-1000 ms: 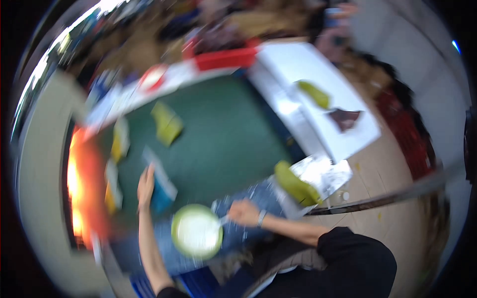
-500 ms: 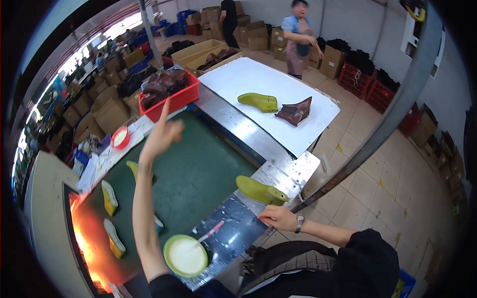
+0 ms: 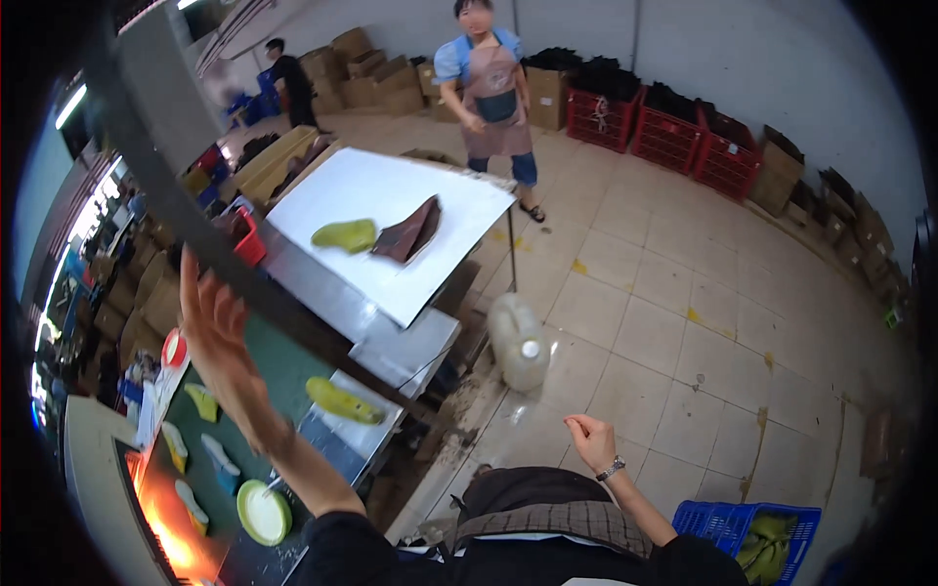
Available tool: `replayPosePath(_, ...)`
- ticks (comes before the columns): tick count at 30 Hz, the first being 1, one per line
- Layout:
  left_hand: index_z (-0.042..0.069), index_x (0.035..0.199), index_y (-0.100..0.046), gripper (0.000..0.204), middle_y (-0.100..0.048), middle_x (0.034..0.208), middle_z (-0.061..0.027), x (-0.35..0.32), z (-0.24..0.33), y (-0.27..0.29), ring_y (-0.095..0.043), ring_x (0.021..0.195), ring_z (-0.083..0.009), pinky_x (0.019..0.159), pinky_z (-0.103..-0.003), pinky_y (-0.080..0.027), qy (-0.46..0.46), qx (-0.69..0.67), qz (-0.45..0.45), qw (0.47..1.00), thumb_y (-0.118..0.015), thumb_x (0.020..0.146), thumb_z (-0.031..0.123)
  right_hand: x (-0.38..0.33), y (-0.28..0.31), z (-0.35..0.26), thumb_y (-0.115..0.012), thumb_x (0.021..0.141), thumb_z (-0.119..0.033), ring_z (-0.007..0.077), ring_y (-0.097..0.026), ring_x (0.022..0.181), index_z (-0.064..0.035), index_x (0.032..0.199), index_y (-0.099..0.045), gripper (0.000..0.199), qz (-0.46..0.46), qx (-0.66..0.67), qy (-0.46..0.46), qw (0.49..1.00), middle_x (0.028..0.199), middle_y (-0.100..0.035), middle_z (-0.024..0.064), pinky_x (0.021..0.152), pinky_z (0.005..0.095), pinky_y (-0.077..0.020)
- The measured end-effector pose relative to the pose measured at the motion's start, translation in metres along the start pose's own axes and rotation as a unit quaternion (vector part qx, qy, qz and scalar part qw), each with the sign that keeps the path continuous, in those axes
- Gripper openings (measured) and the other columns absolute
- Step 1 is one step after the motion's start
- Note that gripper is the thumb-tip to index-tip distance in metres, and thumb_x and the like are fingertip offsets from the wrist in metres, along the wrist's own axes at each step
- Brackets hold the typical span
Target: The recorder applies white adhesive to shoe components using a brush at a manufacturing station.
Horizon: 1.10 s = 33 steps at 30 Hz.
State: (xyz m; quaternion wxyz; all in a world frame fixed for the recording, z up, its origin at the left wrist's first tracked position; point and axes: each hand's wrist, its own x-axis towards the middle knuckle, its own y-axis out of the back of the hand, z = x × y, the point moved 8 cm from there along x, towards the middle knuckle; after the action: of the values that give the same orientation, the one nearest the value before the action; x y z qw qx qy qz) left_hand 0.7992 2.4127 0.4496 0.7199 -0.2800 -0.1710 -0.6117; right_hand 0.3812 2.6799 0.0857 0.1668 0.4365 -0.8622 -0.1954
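Note:
My left hand (image 3: 217,337) is raised in the air above the green work surface (image 3: 283,366), fingers spread, holding nothing. My right hand (image 3: 591,439) hangs loosely curled over the tiled floor, a watch on its wrist, with nothing in it. A yellow-green shoe piece (image 3: 342,399) lies on the metal tray (image 3: 381,430) just right of my left forearm. A round bowl of white paste (image 3: 263,512) sits near my left elbow, a brush resting in it.
A white table (image 3: 459,210) holds a green shoe piece (image 3: 345,234) and a dark brown piece (image 3: 408,232). A plastic jug (image 3: 518,344) stands on the floor. A person in an apron (image 3: 489,88) stands beyond. A blue crate (image 3: 757,532) is at lower right. Glowing heater (image 3: 156,508) at left.
My view has swung right toward the floor and the person in the apron. My right hand left the metal tray and now hangs over the floor. My left hand stays raised.

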Motion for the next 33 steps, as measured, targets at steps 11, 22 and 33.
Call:
replayPosePath(11,-0.004,0.142,-0.048,0.05,-0.064,0.119,-0.0105,-0.047,-0.015,-0.104,-0.061,0.101,-0.0162,0.089,-0.029,-0.049,-0.171,0.203,0.228,0.937,-0.069,0.098,0.01,0.264,0.033,-0.333,-0.068,0.09,-0.018,0.0364,-0.068,0.065,-0.0147,0.161,-0.024,0.084,-0.132,-0.041,0.551,0.823,0.066,-0.065,0.0159,0.063,0.0473,-0.0543)
replayPosePath(22,-0.005,0.14,-0.053,0.048,-0.064,0.132,-0.0179,-0.084,-0.024,-0.229,-0.064,0.114,-0.0222,0.1,-0.04,-0.053,-0.298,0.612,0.456,0.574,-0.068,0.098,0.012,0.504,0.009,-0.063,-0.071,0.09,-0.02,0.0347,-0.065,0.06,-0.0146,0.152,-0.044,0.068,-0.301,-0.174,0.364,0.864,0.071,-0.067,0.0162,0.056,0.0419,-0.0516)
replayPosePath(33,0.013,0.14,-0.061,0.05,-0.067,0.063,-0.0128,0.187,-0.367,-0.785,-0.069,0.063,-0.0288,0.064,-0.04,-0.054,-0.255,0.416,-0.302,0.819,-0.064,0.091,0.017,0.81,0.108,0.244,-0.071,0.087,-0.004,0.0086,-0.06,0.051,0.0043,0.128,-0.064,0.043,-0.288,-0.002,-0.039,0.957,0.069,-0.065,0.0013,0.046,0.0253,-0.0482)
